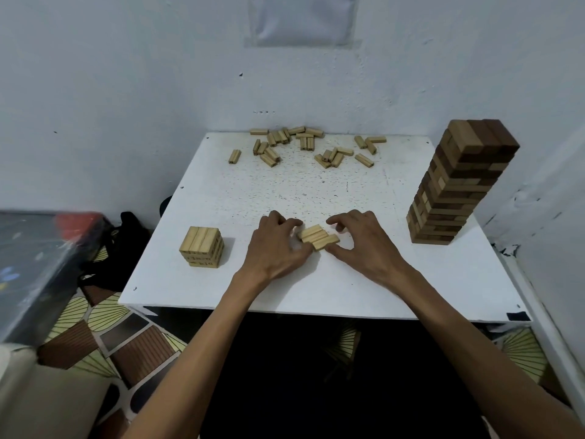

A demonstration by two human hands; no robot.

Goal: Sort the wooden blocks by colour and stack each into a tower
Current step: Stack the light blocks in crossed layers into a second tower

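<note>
Between the left hand (274, 245) and right hand (359, 239), three blocks (317, 237) lie side by side, long axes slanting up-right; fingers pinch both ends.

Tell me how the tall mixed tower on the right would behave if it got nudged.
The tall tower would probably tip easily: it is narrow for its height and looks to lean. Its loosely stacked blocks would likely scatter rather than slide together.
</note>
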